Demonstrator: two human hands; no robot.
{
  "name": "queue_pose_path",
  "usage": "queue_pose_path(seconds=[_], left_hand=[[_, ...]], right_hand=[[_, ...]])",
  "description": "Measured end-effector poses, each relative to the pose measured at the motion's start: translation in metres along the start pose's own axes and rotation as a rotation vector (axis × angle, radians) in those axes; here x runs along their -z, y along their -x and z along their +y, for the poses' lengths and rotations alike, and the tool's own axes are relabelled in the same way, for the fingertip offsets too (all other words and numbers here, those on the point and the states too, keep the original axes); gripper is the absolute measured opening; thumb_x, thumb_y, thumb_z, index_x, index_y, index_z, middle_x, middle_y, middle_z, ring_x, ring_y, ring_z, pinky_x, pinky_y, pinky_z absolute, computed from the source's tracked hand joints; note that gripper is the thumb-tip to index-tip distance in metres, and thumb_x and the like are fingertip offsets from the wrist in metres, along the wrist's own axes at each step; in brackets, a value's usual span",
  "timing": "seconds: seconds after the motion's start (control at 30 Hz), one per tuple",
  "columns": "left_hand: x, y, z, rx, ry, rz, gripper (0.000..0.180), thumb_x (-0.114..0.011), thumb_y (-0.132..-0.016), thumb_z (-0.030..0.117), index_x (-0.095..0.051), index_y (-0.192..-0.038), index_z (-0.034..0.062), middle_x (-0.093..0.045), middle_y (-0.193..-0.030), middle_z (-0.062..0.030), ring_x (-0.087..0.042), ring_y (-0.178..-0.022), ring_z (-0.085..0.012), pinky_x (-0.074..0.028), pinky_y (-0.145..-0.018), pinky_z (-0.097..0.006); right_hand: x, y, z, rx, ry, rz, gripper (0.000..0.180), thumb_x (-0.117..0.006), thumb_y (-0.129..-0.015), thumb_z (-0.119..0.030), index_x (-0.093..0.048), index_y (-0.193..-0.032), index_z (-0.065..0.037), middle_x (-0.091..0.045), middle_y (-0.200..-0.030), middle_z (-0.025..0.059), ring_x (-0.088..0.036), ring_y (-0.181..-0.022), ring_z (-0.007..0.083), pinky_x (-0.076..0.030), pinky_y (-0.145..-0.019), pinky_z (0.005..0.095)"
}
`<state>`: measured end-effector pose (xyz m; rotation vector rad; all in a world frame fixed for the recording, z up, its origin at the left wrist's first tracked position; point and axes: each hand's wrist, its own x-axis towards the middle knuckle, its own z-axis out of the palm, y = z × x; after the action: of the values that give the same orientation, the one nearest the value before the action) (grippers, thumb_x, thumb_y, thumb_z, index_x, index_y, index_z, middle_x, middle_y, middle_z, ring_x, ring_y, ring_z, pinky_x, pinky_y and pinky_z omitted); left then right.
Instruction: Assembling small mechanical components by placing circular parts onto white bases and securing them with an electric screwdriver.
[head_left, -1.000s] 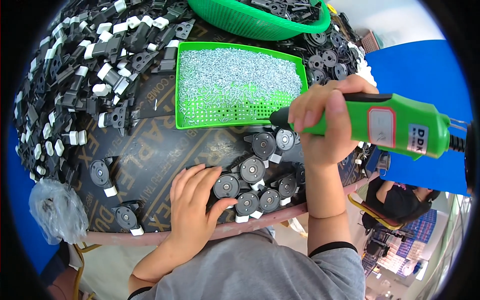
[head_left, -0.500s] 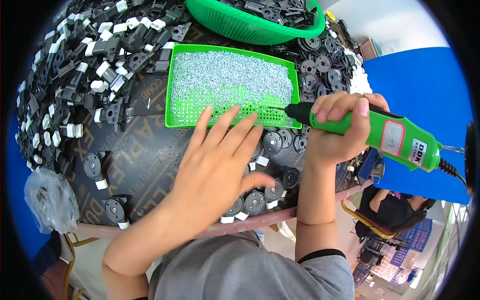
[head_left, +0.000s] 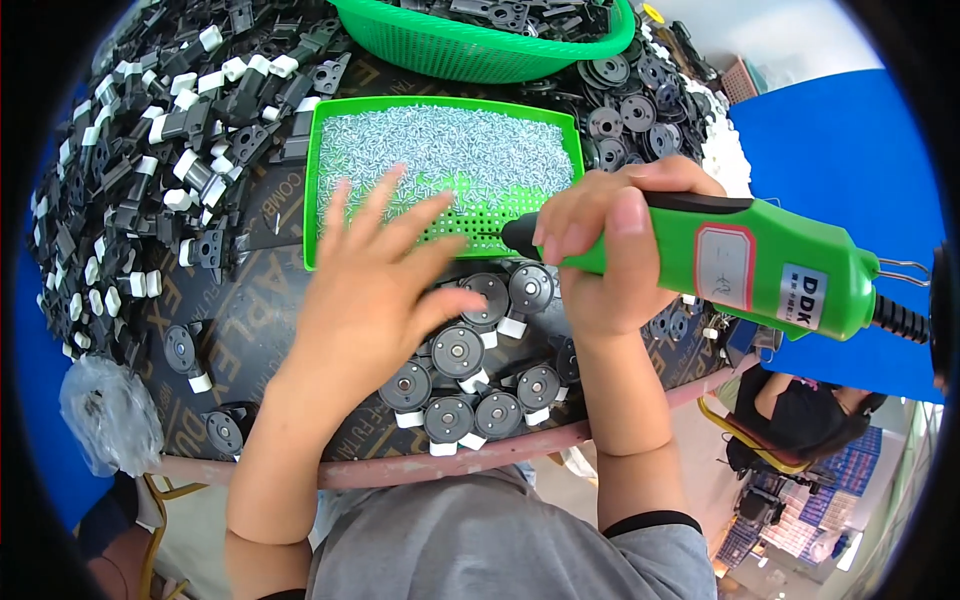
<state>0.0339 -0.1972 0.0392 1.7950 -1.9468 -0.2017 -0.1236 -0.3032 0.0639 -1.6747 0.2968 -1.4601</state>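
Observation:
My right hand (head_left: 608, 255) grips a green electric screwdriver (head_left: 740, 262), its dark tip at the front edge of a green perforated tray (head_left: 315, 200) that holds a heap of small silver screws (head_left: 450, 150). My left hand (head_left: 375, 285) is spread flat with fingers apart, reaching over the tray's near left part, fingertips at the screws. It holds nothing that I can see. Just below both hands lies a cluster of round black parts with white clips (head_left: 462, 385).
A big pile of black and white plastic parts (head_left: 150, 170) covers the left and back of the table. A green basket (head_left: 470, 45) of black parts stands behind the tray. A clear plastic bag (head_left: 105, 415) hangs at the left front. Another person (head_left: 810, 415) sits lower right.
My left hand has moved from the round parts near the table's front edge up to the screw tray. The screwdriver has shifted left, its tip now at the tray's front edge.

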Motion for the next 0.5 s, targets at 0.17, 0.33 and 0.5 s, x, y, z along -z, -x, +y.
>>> queue_pose_path(seconds=[0.17, 0.33, 0.5], left_hand=[[-0.012, -0.007, 0.004, -0.05, 0.07, 0.065, 0.043, -0.068, -0.079, 0.048, -0.073, -0.095, 0.0085, -0.051, -0.14, -0.0141, -0.035, -0.138, -0.0374, -0.019, -0.116, -0.057], [0.002, 0.003, -0.011, 0.121, -0.092, 0.148, 0.029, -0.074, -0.08, 0.034, -0.069, -0.087, 0.0059, -0.05, -0.141, -0.0157, -0.036, -0.138, -0.0393, -0.02, -0.115, -0.057], [0.011, 0.005, -0.009, 0.168, -0.06, 0.195, 0.011, -0.072, -0.082, 0.013, -0.068, -0.088, 0.0047, -0.056, -0.135, -0.0146, -0.043, -0.133, -0.0392, -0.026, -0.113, -0.055]], right_hand=[[-0.003, 0.002, 0.002, 0.009, 0.054, 0.061, 0.021, -0.053, -0.095, -0.011, -0.039, -0.11, -0.005, -0.05, -0.058, 0.0072, -0.047, -0.044, 0.0166, -0.045, -0.042, 0.0328], [-0.008, 0.002, -0.002, -0.025, -0.044, 0.074, 0.021, -0.054, -0.095, -0.012, -0.041, -0.11, -0.005, -0.05, -0.058, 0.0073, -0.047, -0.044, 0.0168, -0.045, -0.042, 0.0326], [-0.014, 0.004, 0.002, -0.057, -0.019, -0.001, 0.02, -0.055, -0.095, -0.01, -0.041, -0.109, -0.004, -0.05, -0.058, 0.0074, -0.047, -0.043, 0.0163, -0.044, -0.041, 0.0315]])
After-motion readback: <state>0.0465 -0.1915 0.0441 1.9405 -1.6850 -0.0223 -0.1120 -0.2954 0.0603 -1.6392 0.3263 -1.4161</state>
